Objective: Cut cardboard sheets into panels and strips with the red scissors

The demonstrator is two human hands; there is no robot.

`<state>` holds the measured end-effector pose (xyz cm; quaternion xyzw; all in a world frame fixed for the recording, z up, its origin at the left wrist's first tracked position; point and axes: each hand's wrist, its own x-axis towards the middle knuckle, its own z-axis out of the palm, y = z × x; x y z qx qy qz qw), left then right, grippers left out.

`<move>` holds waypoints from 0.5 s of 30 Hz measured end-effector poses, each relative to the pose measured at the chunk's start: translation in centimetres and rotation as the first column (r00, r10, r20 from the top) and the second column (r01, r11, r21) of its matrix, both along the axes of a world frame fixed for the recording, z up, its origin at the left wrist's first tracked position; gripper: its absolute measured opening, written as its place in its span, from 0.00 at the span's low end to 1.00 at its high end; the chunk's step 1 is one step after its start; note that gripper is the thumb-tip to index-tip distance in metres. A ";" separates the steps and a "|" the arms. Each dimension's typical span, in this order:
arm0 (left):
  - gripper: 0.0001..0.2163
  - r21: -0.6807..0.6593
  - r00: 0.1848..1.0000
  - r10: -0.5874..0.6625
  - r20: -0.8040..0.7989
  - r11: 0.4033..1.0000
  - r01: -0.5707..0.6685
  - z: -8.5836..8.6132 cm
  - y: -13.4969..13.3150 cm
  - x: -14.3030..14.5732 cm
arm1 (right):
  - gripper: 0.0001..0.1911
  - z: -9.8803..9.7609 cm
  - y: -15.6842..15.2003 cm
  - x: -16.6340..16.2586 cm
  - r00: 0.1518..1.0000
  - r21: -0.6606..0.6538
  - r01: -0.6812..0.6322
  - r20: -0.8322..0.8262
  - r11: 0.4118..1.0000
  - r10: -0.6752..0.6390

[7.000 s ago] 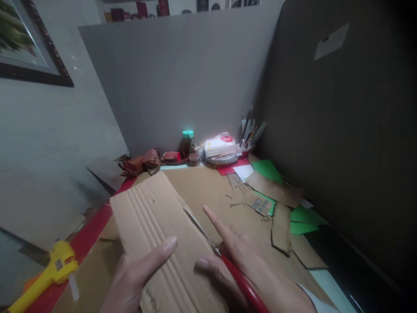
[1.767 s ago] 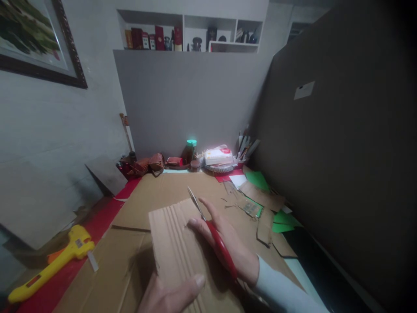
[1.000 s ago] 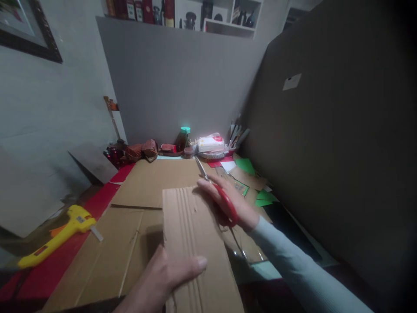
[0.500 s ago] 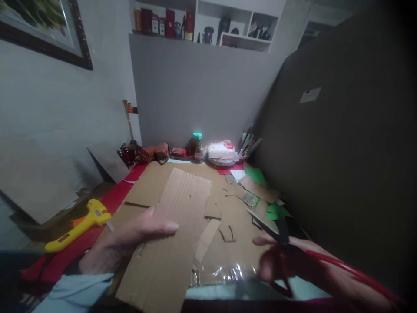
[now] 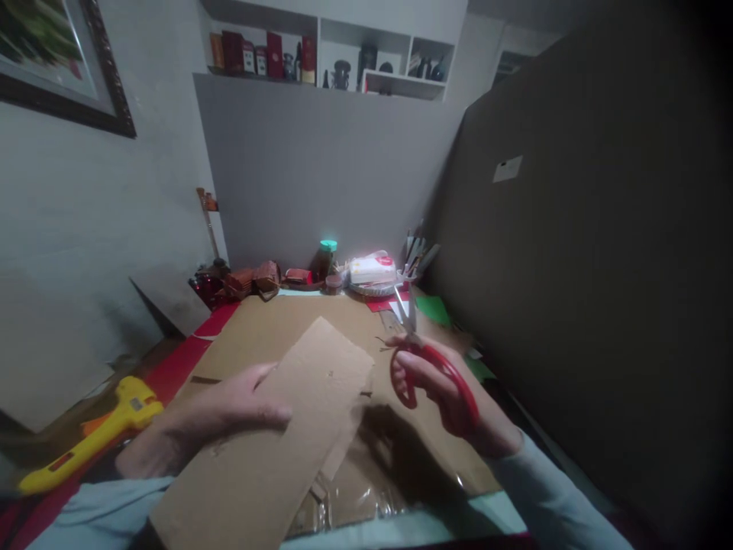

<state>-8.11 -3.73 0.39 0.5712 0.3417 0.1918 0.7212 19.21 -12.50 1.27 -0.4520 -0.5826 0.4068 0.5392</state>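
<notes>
My left hand (image 5: 211,416) grips a long strip of corrugated cardboard (image 5: 275,443) by its left edge, thumb on top, and holds it tilted above the table. My right hand (image 5: 452,405) is closed through the handles of red scissors (image 5: 427,359), whose blades point up and away, just right of the strip's far end. The blades are slightly apart and do not touch the strip. A large flat cardboard sheet (image 5: 286,325) lies under both hands.
A yellow glue gun (image 5: 92,439) lies at the left on the red table cover (image 5: 172,367). Jars, a packet and a cup of pens (image 5: 415,256) line the back wall. Green paper and cardboard scraps (image 5: 438,313) lie right. A dark upright board (image 5: 573,267) walls the right side.
My right hand brought the scissors up from the lower right to beside the strip's far end, blades now pointing up. My left hand tilted the strip further to the right.
</notes>
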 end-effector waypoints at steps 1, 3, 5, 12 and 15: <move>0.27 -0.006 1.000 0.007 0.013 1.000 -0.007 -0.1 0.0 0.2 | 0.14 -0.2 0.7 -0.5 1.000 0.000 -0.013 -0.015 1.000 0.013; 0.27 -0.023 0.999 0.021 0.043 1.000 -0.020 -0.3 0.1 0.7 | 0.16 -0.4 1.7 -1.5 0.999 -0.002 -0.032 -0.034 0.999 0.032; 0.28 -0.045 0.996 0.050 0.072 0.998 -0.047 -0.4 0.1 1.2 | 0.16 -0.3 2.6 -2.3 0.998 0.002 -0.039 -0.043 0.999 0.039; 0.26 -0.177 0.958 0.246 0.147 0.960 -0.219 -0.3 -0.9 2.8 | 0.13 1.3 5.4 -4.6 0.992 0.074 -0.092 -0.085 0.993 0.098; 0.22 -0.209 0.939 0.291 0.184 0.945 -0.252 0.1 -1.1 3.0 | 0.11 1.1 6.4 -4.8 0.983 0.073 -0.120 -0.129 0.990 0.129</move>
